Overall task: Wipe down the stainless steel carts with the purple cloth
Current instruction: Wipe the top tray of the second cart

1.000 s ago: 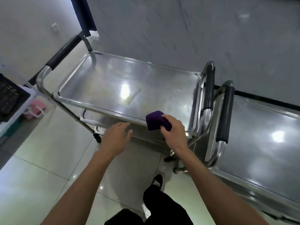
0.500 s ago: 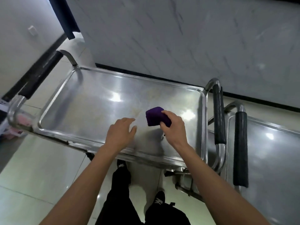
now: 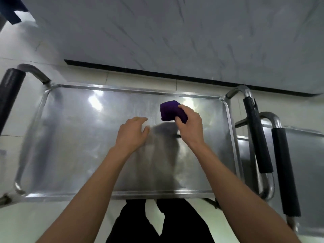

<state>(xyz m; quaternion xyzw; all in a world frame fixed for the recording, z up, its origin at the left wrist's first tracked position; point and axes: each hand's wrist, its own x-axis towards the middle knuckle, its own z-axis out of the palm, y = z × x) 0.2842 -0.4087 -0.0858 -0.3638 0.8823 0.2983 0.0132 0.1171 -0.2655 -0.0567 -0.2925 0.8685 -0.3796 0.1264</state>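
Two bare forearms rise from the bottom edge of the frame, above dark trouser legs point(image 3: 157, 223) and a pale tiled floor point(image 3: 35, 225) at bottom centre. Just beyond them, filling the middle of the frame, is the top tray of a stainless steel cart point(image 3: 78, 155), its raised rim running along the lower edge and its shiny surface throwing back bright ceiling glare. Over the centre of that tray the left hand point(image 3: 131, 135) has its fingers loosely spread and lightly bent, holding nothing; whether it touches the metal cannot be told. Slightly higher and to the right, the right hand point(image 3: 190, 128) grips a folded purple cloth point(image 3: 169, 110) between thumb and curled fingers, the cloth sitting over the upper right part of the tray, near its far rim, with a dark shadow just below it. At the right edge of the frame a second cart point(image 3: 306, 172) stands just beside the first, and their two black padded handles point(image 3: 257, 137) run side by side, close together. At the left edge another black handle point(image 3: 10, 95) curves down to the first cart's corner. Beyond the carts a dark baseboard strip point(image 3: 157, 73) crosses the upper middle, under a grey marbled wall point(image 3: 175, 32) that fills the top
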